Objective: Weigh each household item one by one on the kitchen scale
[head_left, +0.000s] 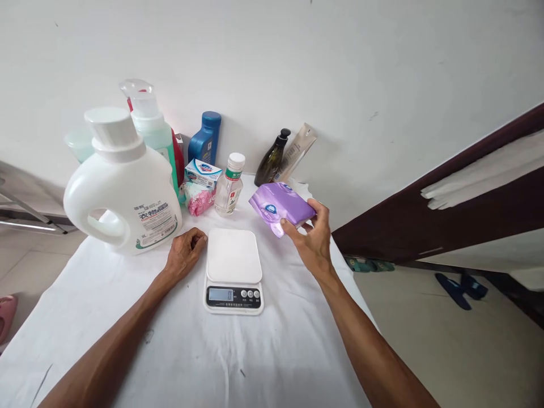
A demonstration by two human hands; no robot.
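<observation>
My right hand (pixel 312 235) grips the lower right end of a purple plastic-wrapped packet (pixel 283 205), thumb on the near side. The packet is tilted and held above the cloth, to the right of and behind a white kitchen scale (pixel 234 255). The scale's plate is bare, and its display seems to read 0. My left hand (pixel 186 249) rests on the cloth beside the scale's left edge, its fingers curled in and nothing visible in them. What the packet contains is hidden.
Along the wall stand a big white detergent jug (pixel 123 181), a green pump bottle (pixel 148 127), a blue bottle (pixel 206 139), a soap box (pixel 203 171), a pink packet (pixel 199 198), a clear white-capped bottle (pixel 229 187) and a dark pump bottle (pixel 272 158). A white cloth (pixel 293 340) covers the table.
</observation>
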